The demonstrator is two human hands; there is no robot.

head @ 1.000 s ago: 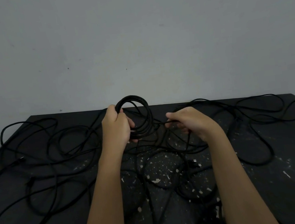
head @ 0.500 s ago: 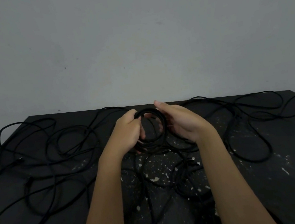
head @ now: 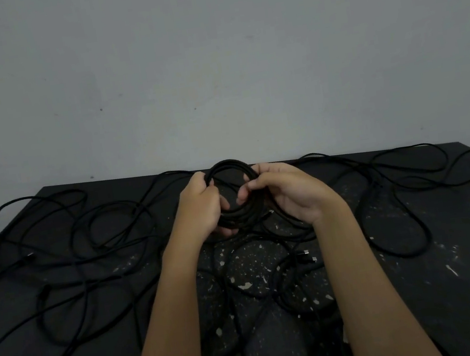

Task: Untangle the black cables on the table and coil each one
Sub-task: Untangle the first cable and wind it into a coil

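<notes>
**A:** Hands, count?

**B:** Two, both bare, forearms reaching in from the near edge. The left hand (head: 200,209) has its fingers curled round the left side of the coil (head: 227,165). The right hand (head: 287,191) has thumb and fingers closed in a pinch on the coil's right side.

**A:** Coils?

**B:** One. Black, several turns, a round ring held between the two hands. It is up off the table (head: 462,236), above the far middle, its top edge showing against the wall (head: 211,60).

**A:** Does it hang free?

**B:** Cannot tell. Strands run down from its lower edge into the tangle between the forearms.

**A:** Loose cables?

**B:** The loose cables (head: 58,263) are all black and lie in wide overlapping loops. One spread is on the left half, one on the right half, and a knot of them sits in the middle under the arms. They cross too often to count singly.

**A:** Plugs?

**B:** Two plugs (head: 310,257) with pale metal tips, side by side, just beside the right forearm. A third glint shows on the far left, too small to be sure.

**A:** Table?

**B:** One, dark, with pale flecks (head: 244,286) scattered over its middle and right.

**A:** Wall?

**B:** One, plain grey, behind the far edge.
</notes>
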